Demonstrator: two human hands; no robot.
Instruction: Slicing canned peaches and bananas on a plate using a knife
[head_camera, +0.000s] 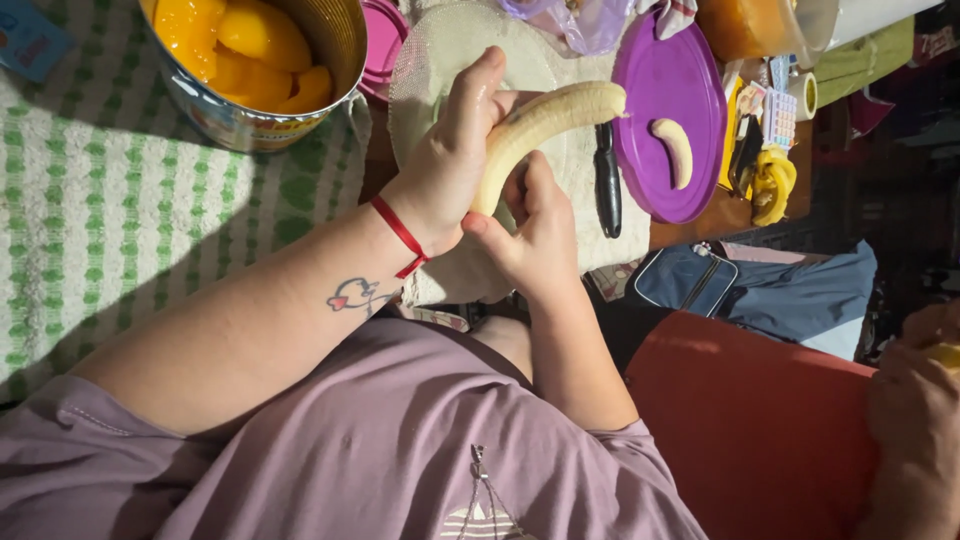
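- Green-checked towel (110, 200) covers your counter, open tin of peach halves (262, 62) on it.
- Purple plate (668, 95) carries one small peeled piece (674, 150).
- Your left hand (450, 160) and right hand (535, 240) both grip the peeled banana (540, 125) above a pale mat (450, 50).
- Black knife (606, 180) lies beside.

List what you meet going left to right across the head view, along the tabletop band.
Green-and-white towel → can of peach slices → left hand → peeled banana → black knife → purple plate with a banana piece → banana peel.
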